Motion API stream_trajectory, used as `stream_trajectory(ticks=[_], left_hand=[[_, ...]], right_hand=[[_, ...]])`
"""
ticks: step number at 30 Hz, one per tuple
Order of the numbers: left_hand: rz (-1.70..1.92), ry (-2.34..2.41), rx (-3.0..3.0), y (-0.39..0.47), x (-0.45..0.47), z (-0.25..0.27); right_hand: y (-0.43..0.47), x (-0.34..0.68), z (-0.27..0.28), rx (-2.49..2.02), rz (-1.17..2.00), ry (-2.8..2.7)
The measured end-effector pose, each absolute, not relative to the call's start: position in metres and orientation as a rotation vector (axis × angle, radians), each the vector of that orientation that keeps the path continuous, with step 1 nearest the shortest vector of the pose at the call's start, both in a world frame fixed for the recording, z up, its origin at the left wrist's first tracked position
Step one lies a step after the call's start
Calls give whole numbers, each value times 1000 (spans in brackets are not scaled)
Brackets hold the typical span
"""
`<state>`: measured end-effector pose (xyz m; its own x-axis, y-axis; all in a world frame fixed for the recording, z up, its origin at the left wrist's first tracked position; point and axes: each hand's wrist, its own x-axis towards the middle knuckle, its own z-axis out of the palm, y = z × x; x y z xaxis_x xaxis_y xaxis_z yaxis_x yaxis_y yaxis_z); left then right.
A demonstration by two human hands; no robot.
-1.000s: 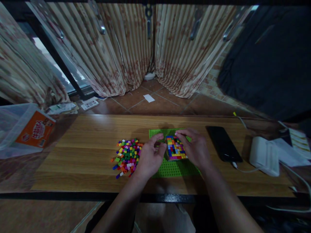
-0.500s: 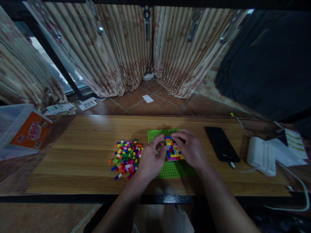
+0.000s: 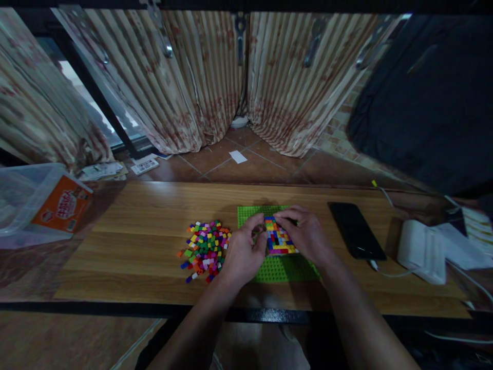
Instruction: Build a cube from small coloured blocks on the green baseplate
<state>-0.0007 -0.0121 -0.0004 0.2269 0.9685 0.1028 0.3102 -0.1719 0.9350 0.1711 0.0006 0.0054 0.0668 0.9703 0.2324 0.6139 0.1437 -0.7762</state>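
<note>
So, the multicoloured brick block (image 3: 277,242) is sitting on the green baseplate (image 3: 287,271), more toward its far half, with its near side facing the person and running pretty much parallel to the table's front edge. Couldn't call its long axis, tbh, since the right hand (image 3: 311,237) covers its right side. The left hand (image 3: 242,253) is at the block's left side, thumb and forefinger curved with a gap between them; can't tell if the tips touch it. The right hand has its fingertips bunched over the top near the far edge, but whether they're pinching a brick I can't tell.

The table (image 3: 131,241) is wood-grain and stretches left to right. There's a messy pile of loose bricks (image 3: 207,247) just left of the left hand, and off to the right a black phone (image 3: 356,231), lying at a slant, and a white device (image 3: 421,251).

Past the table it's a brown tiled floor (image 3: 265,162), striped curtains (image 3: 208,77) and a big dark cover (image 3: 427,97) on the right.

The clear tub (image 3: 23,234) is cut off at the left edge, the papers on the far right are too blurry to read, and the right forearm shades part of the baseplate.
</note>
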Motion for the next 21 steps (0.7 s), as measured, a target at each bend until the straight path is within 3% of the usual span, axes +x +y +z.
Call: stream_trajectory(ticks=[7, 14, 21], left_hand=[[987, 1267, 1741, 2, -25, 6], [842, 1572, 1925, 29, -88, 10], [538, 1331, 2325, 19, -82, 12]], right_hand=[[-5, 177, -3, -1526, 678, -1552], [-15, 183, -1, -1549, 453, -1518], [-18, 183, -1, -1555, 325, -1603]])
